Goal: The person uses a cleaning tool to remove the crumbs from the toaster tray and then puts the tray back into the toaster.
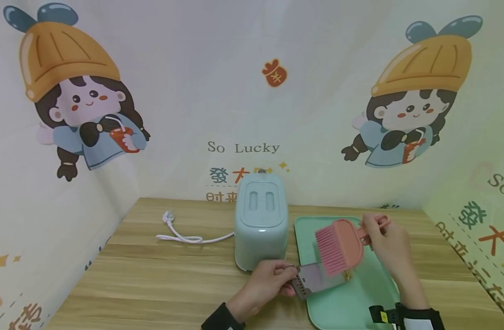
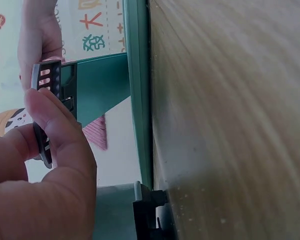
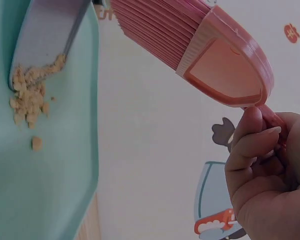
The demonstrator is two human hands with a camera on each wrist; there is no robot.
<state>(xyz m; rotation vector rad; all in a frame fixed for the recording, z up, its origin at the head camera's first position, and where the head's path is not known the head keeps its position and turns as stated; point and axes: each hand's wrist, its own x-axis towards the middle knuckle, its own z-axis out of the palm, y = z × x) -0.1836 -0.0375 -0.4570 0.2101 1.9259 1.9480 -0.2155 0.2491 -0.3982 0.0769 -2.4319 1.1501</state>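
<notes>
My left hand (image 1: pixel 268 282) pinches the slotted dark end of a thin grey crumb tray (image 1: pixel 315 278), which reaches over the left side of a green tray (image 1: pixel 365 302). Beige crumbs (image 3: pixel 29 97) lie at the far end of the crumb tray and spill onto the green surface, in the right wrist view. With curled fingers, my right hand (image 1: pixel 388 247) grips the handle of a wide pink brush (image 1: pixel 350 243). Its bristles (image 1: pixel 330 247) point left and overlap the crumb tray in the head view; the right wrist view shows them raised beside it.
A pale blue-green toaster (image 1: pixel 261 247) stands behind my left hand, against the green tray's left side. Its white cord and plug (image 1: pixel 186 238) lie on the wooden table (image 1: pixel 153 284) to the left. A printed cloth (image 1: pixel 186 91) hangs along the table's back edge.
</notes>
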